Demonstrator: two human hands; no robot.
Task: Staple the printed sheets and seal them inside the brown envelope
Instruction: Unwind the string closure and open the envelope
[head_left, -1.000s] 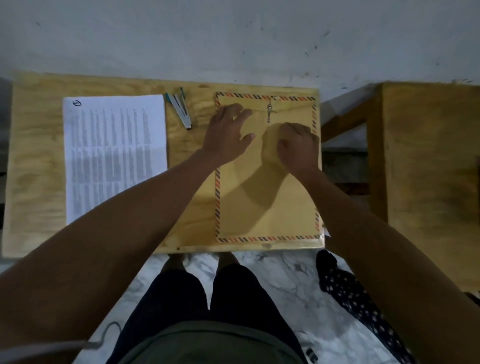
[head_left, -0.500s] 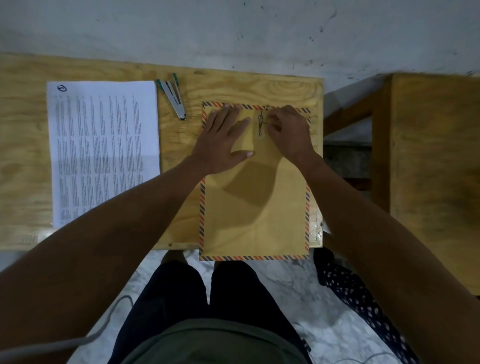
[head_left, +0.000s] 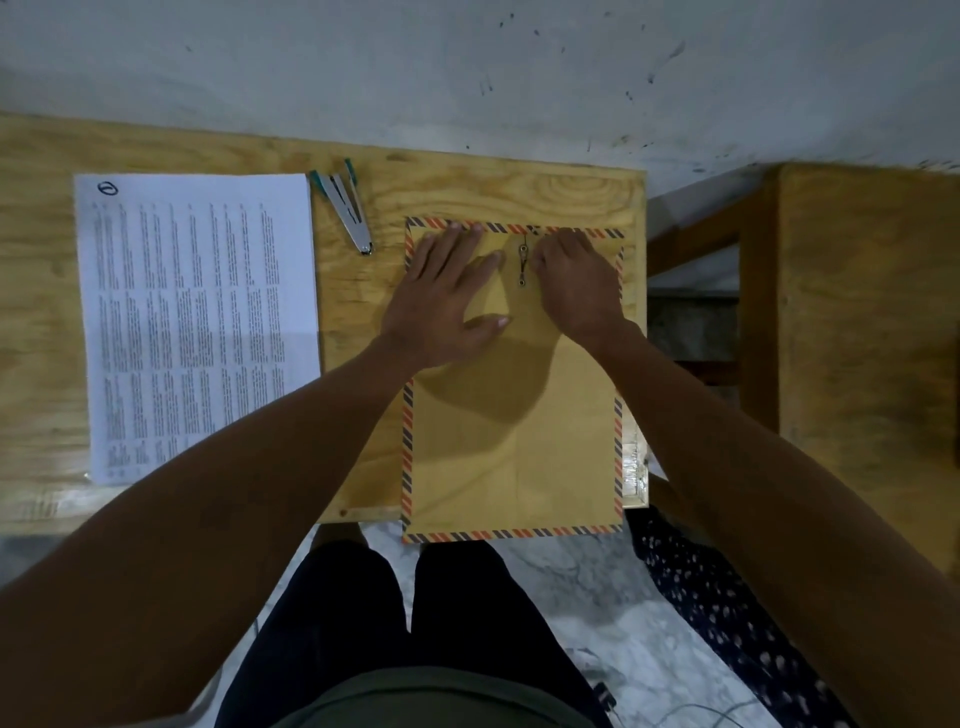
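A brown envelope with a red-and-blue striped border lies on the right part of the wooden table, its near end hanging past the front edge. My left hand presses flat on its upper left, fingers spread. My right hand rests on the upper right, fingertips curled beside the string clasp; whether they pinch the string is hidden. The printed sheets lie flat at the table's left. A silver stapler with teal ends lies between sheets and envelope.
A grey wall runs behind the table. A second wooden piece of furniture stands to the right across a gap. Below the front edge are my legs, a marble floor and a dark spotted cloth.
The envelope has slid toward me and now overhangs the front edge. My right hand moved up from the envelope's middle to the string clasp. My left hand stayed pressed on it.
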